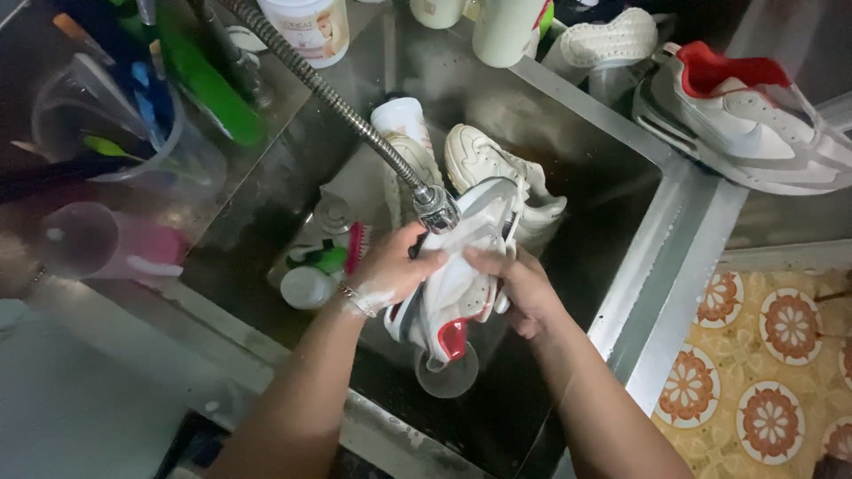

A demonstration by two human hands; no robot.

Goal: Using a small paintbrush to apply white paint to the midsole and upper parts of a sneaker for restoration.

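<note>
From the head camera, the left hand [390, 266] and the right hand [519, 288] both clasp a white-and-red sneaker [457, 293] over the steel sink [621, 293], directly under the flexible hose sprayer head [437, 208]. A second white shoe [497, 168] lies in the basin behind, and a matching sneaker [745, 124] rests on the counter to the right. A pink scrub brush [355, 247] lies beside the left wrist. To rinse well, the person would likely turn the shoe slowly under the sprayer, keeping it low so splashes stay inside.

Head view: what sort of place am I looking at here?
Likely a home wash area: a steel sink with a hose tap, both hands washing a shoe, patterned floor tiles beside it.
</note>
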